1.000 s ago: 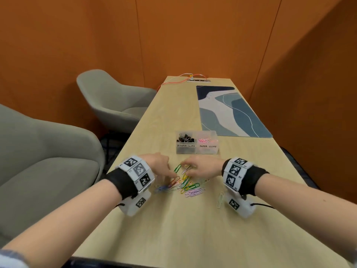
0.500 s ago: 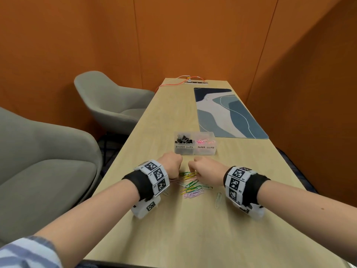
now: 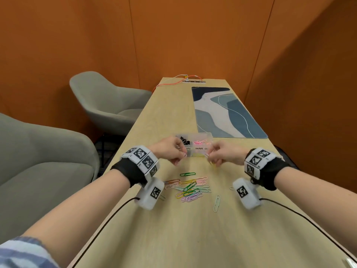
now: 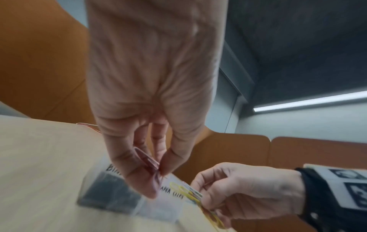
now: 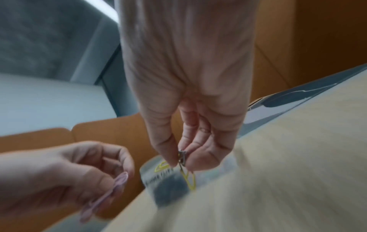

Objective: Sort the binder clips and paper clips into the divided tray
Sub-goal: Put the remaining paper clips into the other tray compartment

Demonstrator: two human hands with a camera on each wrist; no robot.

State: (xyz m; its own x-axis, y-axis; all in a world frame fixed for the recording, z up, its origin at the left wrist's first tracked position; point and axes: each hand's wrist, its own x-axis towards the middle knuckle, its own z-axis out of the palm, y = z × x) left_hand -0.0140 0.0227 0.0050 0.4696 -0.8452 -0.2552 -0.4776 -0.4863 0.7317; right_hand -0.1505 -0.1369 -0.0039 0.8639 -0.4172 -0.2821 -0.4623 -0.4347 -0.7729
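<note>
The clear divided tray (image 3: 199,151) holds black binder clips (image 3: 184,141) in its left compartment and pink paper clips (image 3: 200,141) in its right one. My left hand (image 3: 181,154) hovers at the tray's front left and pinches a few pink paper clips (image 4: 148,163). My right hand (image 3: 209,156) hovers at the front right, pinching several yellow paper clips (image 5: 188,179) that dangle down. A loose pile of coloured paper clips (image 3: 189,188) lies on the table between my wrists. The wrist views are blurred.
A single green clip (image 3: 187,174) lies in front of the pile and a pale one (image 3: 217,203) to its right. A blue patterned mat (image 3: 228,113) lies behind the tray. Two grey chairs (image 3: 108,101) stand left of the table.
Both hands have risen from the pile and moved forward to the tray's front, each carrying paper clips it picked up.
</note>
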